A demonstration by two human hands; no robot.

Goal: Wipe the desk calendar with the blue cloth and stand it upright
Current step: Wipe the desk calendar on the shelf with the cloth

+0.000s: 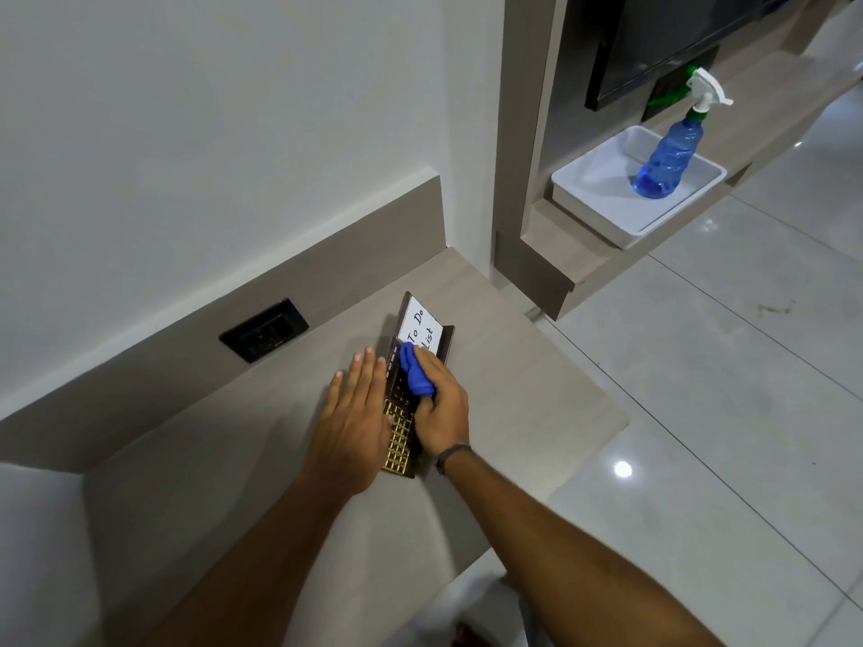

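Right hand [441,413] grips the blue cloth [415,373] on the desk calendar [400,436]; beside it, left hand [352,422] rests flat, fingers spread

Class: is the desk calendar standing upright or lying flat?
Lying flat: the desk calendar rests face-up on the desk, only its far flap raised.

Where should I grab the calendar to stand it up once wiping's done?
Probably its long left edge, beside the left hand. The calendar lies flat on the desk, so fingers can slip under from the left. The right hand presses the cloth on it.
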